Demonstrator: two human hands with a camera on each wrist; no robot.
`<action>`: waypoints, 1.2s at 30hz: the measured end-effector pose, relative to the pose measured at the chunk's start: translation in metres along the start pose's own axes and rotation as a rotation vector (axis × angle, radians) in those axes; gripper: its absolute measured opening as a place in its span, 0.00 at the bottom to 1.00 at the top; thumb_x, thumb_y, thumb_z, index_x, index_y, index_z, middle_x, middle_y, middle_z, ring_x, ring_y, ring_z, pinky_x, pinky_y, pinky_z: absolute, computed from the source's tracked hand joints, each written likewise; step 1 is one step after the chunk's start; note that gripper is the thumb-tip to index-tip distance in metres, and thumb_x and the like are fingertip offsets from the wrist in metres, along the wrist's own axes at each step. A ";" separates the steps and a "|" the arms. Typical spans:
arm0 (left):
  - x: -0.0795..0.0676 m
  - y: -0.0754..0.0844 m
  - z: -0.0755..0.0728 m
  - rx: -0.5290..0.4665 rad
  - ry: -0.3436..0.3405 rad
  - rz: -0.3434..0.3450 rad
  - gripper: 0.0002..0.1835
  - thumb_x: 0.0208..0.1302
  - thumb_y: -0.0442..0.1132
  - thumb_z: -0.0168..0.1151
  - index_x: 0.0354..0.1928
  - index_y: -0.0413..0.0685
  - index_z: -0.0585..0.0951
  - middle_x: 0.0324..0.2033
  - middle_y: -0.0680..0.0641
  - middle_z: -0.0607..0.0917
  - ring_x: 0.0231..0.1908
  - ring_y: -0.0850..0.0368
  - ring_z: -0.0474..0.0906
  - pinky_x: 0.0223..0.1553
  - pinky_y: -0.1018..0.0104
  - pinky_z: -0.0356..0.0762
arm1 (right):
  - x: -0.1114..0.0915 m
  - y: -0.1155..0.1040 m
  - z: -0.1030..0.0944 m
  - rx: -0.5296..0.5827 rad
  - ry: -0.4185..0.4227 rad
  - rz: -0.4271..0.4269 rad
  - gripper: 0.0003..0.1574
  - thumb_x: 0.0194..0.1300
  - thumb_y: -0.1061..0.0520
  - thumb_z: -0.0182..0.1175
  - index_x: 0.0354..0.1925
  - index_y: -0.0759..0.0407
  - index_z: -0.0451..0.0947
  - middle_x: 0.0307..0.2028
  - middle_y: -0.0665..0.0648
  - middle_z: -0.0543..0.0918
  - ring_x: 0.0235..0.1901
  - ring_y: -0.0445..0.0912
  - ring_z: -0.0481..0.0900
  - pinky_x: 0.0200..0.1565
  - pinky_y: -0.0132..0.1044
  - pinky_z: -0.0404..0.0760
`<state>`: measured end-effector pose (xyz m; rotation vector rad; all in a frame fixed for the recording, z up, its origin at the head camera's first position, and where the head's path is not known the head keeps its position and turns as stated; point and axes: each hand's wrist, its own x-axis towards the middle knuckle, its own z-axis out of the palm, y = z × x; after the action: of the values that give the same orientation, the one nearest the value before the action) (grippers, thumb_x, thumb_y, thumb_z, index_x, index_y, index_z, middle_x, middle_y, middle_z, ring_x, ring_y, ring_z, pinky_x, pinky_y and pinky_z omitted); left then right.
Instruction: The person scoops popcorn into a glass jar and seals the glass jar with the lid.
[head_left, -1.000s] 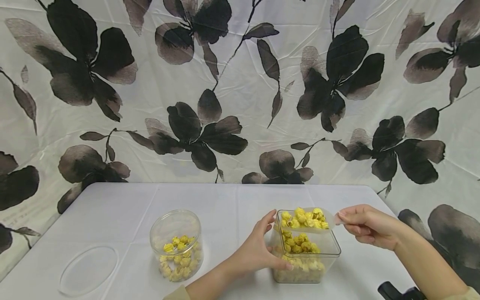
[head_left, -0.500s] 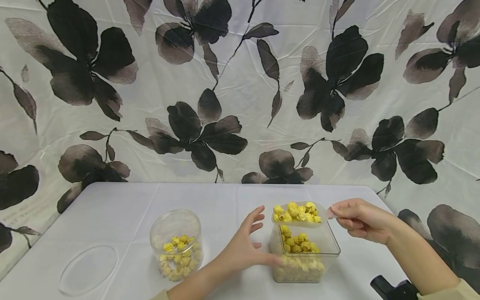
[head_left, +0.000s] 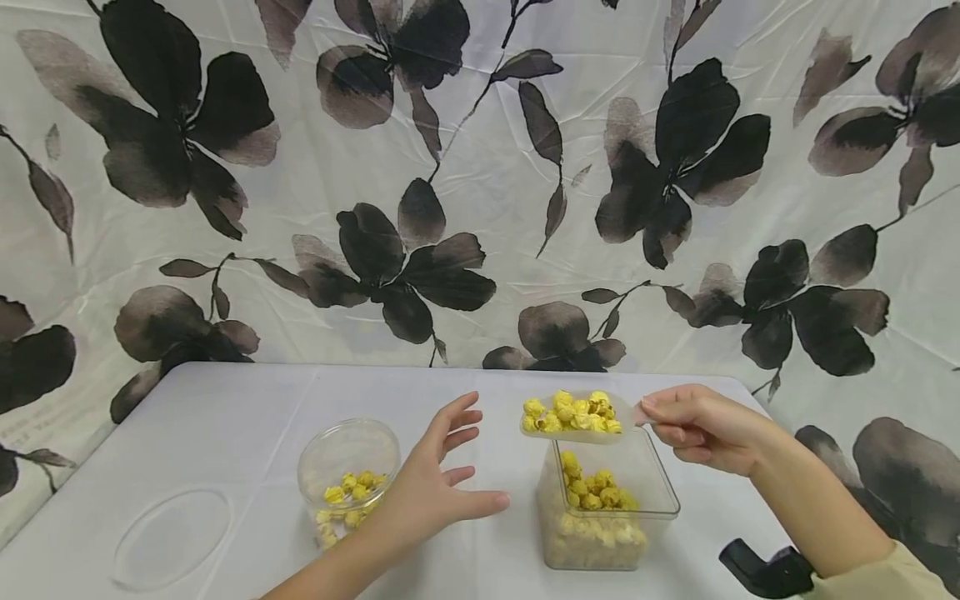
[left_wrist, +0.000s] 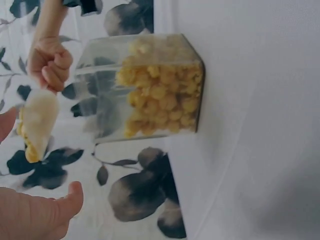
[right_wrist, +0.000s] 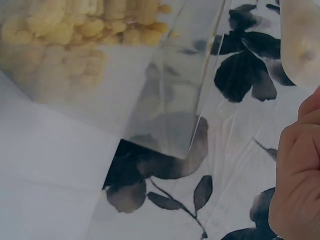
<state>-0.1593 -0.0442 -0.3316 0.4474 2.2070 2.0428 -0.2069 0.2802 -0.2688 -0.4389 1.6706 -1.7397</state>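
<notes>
My right hand [head_left: 708,429] pinches the handle of a translucent white scoop [head_left: 627,410] heaped with yellow popcorn [head_left: 568,413]. The scoop is level, above the far left rim of a clear square container [head_left: 654,475], which is partly filled with popcorn. In the left wrist view the scoop's pale underside [left_wrist: 42,111] shows. My left hand [head_left: 427,487] holds nothing. Its fingers and thumb are spread, in the air between the square container and a round clear jar [head_left: 347,442]. The left hand and forearm hide part of this jar, which has some popcorn low inside.
A clear round lid [head_left: 174,540] lies flat on the white table [head_left: 247,417], left of the jar. Behind the table hangs a floral cloth [head_left: 525,208]. A black device [head_left: 767,571] sits at my right wrist.
My left hand has let go of the square container and moved left toward the jar. The loaded scoop has risen and shifted left with my right hand. The square container stays in place.
</notes>
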 end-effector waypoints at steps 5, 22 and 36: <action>-0.013 0.015 -0.022 0.059 0.071 0.016 0.52 0.38 0.34 0.78 0.66 0.67 0.60 0.61 0.52 0.66 0.62 0.52 0.62 0.55 0.52 0.70 | 0.009 -0.004 0.010 0.009 -0.011 -0.015 0.15 0.72 0.58 0.46 0.38 0.57 0.81 0.17 0.44 0.68 0.16 0.41 0.45 0.16 0.29 0.46; -0.043 0.006 -0.111 0.414 0.267 0.221 0.60 0.37 0.34 0.79 0.71 0.67 0.53 0.63 0.48 0.64 0.60 0.72 0.56 0.47 0.83 0.65 | 0.043 -0.017 0.038 -0.047 0.020 0.002 0.16 0.71 0.59 0.47 0.33 0.55 0.81 0.16 0.45 0.66 0.14 0.39 0.49 0.16 0.28 0.49; -0.050 -0.042 -0.144 0.446 0.154 0.044 0.61 0.40 0.33 0.77 0.72 0.57 0.47 0.65 0.42 0.58 0.62 0.64 0.56 0.45 0.72 0.73 | 0.068 -0.026 0.058 -0.031 0.027 0.000 0.20 0.71 0.63 0.43 0.30 0.57 0.81 0.14 0.47 0.65 0.12 0.38 0.50 0.16 0.28 0.47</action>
<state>-0.1572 -0.1987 -0.3661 0.3864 2.7761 1.6406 -0.2236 0.1900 -0.2511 -0.4313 1.7182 -1.7293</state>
